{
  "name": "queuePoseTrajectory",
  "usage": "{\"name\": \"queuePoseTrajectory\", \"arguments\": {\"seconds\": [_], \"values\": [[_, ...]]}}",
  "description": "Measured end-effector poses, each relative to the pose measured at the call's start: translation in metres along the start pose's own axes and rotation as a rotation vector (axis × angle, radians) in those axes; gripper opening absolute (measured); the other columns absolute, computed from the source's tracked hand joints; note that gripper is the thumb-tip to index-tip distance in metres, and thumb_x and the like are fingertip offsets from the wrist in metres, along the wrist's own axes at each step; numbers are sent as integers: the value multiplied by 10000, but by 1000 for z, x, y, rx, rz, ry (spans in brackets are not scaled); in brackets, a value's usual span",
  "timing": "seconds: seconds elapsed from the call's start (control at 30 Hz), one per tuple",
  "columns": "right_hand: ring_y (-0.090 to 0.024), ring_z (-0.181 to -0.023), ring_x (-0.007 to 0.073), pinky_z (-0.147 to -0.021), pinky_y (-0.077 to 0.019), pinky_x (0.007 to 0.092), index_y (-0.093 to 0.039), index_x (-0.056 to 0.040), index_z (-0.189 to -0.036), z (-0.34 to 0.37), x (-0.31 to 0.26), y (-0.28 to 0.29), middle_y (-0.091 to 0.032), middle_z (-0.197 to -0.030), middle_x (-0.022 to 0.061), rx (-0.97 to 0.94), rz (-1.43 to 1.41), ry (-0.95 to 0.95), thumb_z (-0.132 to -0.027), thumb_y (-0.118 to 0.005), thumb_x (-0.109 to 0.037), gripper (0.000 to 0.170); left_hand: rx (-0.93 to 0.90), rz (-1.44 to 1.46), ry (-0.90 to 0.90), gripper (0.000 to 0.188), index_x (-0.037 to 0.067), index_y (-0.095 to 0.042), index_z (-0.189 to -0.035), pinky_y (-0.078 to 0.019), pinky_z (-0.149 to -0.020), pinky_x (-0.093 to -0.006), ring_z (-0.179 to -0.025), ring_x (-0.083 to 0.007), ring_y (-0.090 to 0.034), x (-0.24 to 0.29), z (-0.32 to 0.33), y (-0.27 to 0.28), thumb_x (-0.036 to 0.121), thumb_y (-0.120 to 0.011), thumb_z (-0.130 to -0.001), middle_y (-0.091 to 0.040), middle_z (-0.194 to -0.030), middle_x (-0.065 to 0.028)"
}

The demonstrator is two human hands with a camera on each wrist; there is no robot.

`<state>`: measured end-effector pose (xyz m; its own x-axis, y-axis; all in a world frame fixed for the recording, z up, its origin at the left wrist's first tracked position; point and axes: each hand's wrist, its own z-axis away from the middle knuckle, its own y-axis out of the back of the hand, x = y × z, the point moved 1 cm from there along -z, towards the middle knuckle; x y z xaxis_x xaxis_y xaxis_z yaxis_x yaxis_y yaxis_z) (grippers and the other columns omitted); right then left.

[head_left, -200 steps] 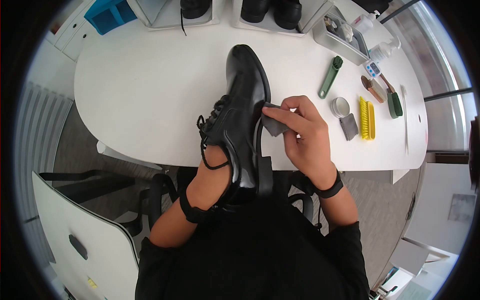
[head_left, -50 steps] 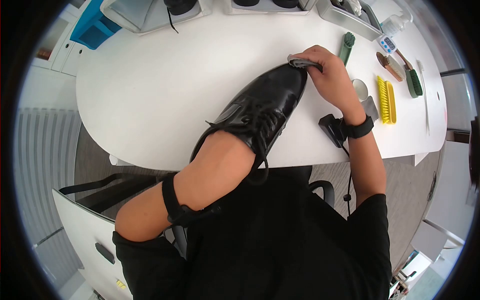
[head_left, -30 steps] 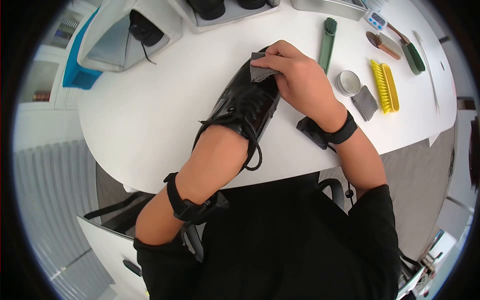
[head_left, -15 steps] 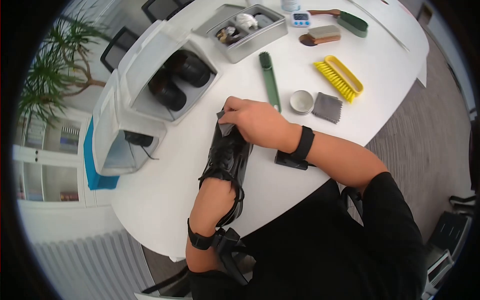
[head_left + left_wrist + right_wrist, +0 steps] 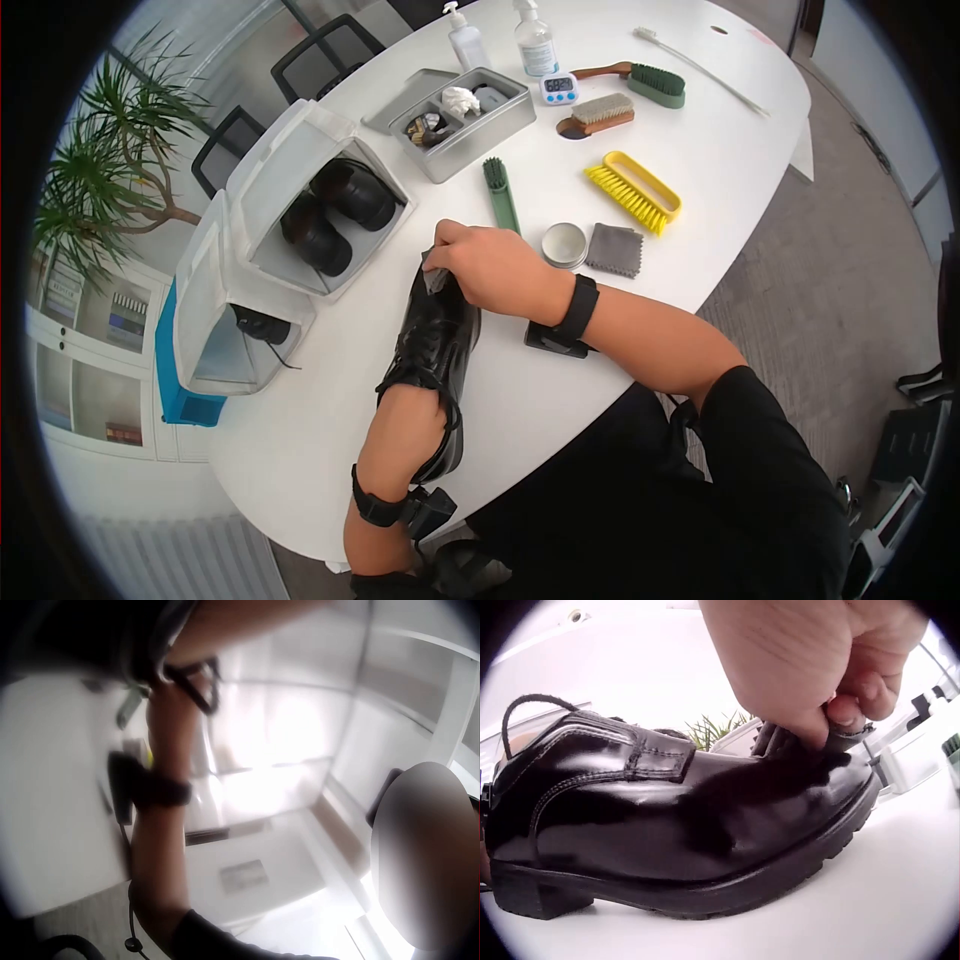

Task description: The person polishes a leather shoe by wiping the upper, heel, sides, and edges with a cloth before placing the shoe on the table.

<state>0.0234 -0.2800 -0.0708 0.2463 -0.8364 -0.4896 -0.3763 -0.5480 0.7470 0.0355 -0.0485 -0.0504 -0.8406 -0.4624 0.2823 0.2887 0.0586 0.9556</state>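
Fingers (image 5: 844, 712) of the right hand (image 5: 505, 268) are drawn together in a pinch on a grey cloth (image 5: 436, 280), held against the toe of the black lace-up shoe (image 5: 430, 345), probably to focus pressure there. The left hand (image 5: 408, 418) reaches into the shoe's opening, likely steadying it on the bench (image 5: 300, 450); its fingers are hidden, so their grip can't be told. The open tin (image 5: 564, 245) sits near the right hand, presumably for easy reach.

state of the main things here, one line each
black shoe: laced, glossy
gray cloth: pinched by right hand
second cloth: spread flat
metal box: open
round tin: unclear whether lidded
timer: display showing digits
yellow brush: lying on side
shoe boxes: open, shoes inside
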Motion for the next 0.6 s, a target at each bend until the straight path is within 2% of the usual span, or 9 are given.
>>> {"name": "queuePoseTrajectory", "arguments": {"seconds": [0.07, 0.17, 0.23, 0.3, 0.33, 0.37, 0.47, 0.53, 0.6], "values": [[-670, -917, 339, -777, -552, 429, -747, -95, -1014, 1, -2, -1, -634, -1040, 101, -29, 17, -24, -754, -636, 44, 315, 15, 14, 10, 128, -112, -614, -781, -497, -667, -519, -741, -494, -602, 2, 1, 1, 8, -569, -791, -605, -780, -315], [-666, -906, 340, -768, -551, 430, -744, -104, -1021, 6, -14, -5, -617, -1022, 105, -92, -208, 162, -749, -633, 37, 326, 97, 55, 5, 110, -97, -616, -760, -496, -679, -534, -750, -501, -600, 7, -2, 3, -3, -561, -773, -611, -776, -311], [-665, -909, 344, -772, -550, 431, -747, -107, -1014, 1, -5, -5, -620, -1027, 106, -37, -126, 63, -754, -625, 34, 320, -16, -18, 43, 105, -91, -620, -772, -492, -687, -538, -756, -501, -595, 1, 1, 2, 2, -571, -769, -612, -782, -308], [-660, -914, 355, -780, -549, 436, -747, -112, -1009, -1, 6, -3, -622, -1034, 107, 61, -33, -26, -768, -606, 28, 312, 49, -1, 50, 100, -85, -623, -766, -490, -690, -538, -758, -497, -594, 1, 1, -2, 7, -582, -763, -611, -781, -305], [-660, -919, 353, -781, -548, 436, -744, -109, -1009, 2, 2, 0, -622, -1038, 107, 7, -31, -4, -768, -606, 29, 310, 159, 123, 10, 100, -82, -623, -732, -491, -685, -534, -755, -485, -603, 1, -4, -5, 10, -592, -756, -614, -771, -298], [-660, -925, 352, -782, -548, 435, -742, -107, -1009, 4, -4, -1, -621, -1041, 108, -45, -34, 25, -768, -606, 29, 308, 86, 62, 11, 107, -83, -628, -737, -498, -681, -525, -753, -479, -614, 0, -2, -2, 18, -598, -757, -622, -772, -294], [-661, -936, 345, -784, -548, 434, -738, -107, -1010, 2, -7, -11, -619, -1044, 113, -75, -182, 190, -766, -608, 30, 308, 64, -60, -28, 146, -83, -645, -731, -512, -682, -509, -743, -470, -625, -5, -1, -5, 55, -608, -764, -636, -768, -283], [-662, -940, 346, -786, -548, 437, -731, -109, -1023, 1, 0, -7, -614, -1050, 116, -27, -113, 18, -763, -614, 31, 318, 26, -78, 10, 123, -87, -649, -746, -516, -688, -514, -748, -477, -624, -13, 1, -12, 28, -607, -734, -639, -782, -287], [-663, -935, 348, -787, -547, 440, -728, -110, -1029, 1, -2, -5, -612, -1054, 114, -24, -59, 2, -764, -616, 31, 321, -16, -93, 35, 119, -90, -653, -762, -519, -693, -520, -752, -484, -623, -12, -1, -19, 2, -606, -703, -643, -795, -290]]}}
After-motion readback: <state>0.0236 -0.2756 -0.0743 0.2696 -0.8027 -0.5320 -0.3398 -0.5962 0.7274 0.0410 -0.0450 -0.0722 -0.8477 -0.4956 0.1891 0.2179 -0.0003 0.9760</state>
